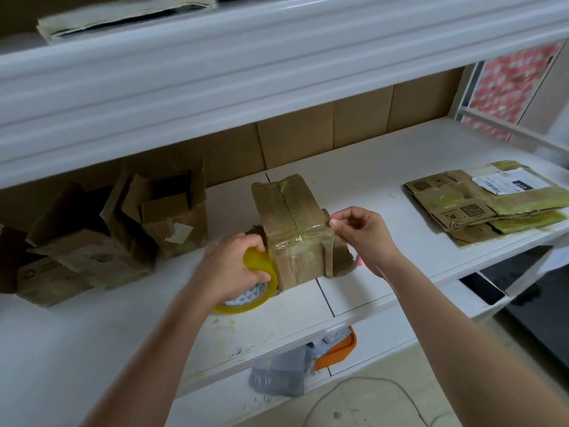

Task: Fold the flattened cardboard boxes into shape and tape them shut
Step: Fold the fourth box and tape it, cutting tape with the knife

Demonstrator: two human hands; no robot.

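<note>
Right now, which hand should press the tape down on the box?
The right hand. It already pinches the tape end at the cardboard box's upper right edge, and the left hand is busy gripping the yellow tape roll beside the box.

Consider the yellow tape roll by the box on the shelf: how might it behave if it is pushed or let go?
The tape roll is round and stands tilted under the left hand, so it may roll or flop flat once released. Its open core suggests it is probably light. Its film looks glossy, so it may slip against the shelf.
</note>
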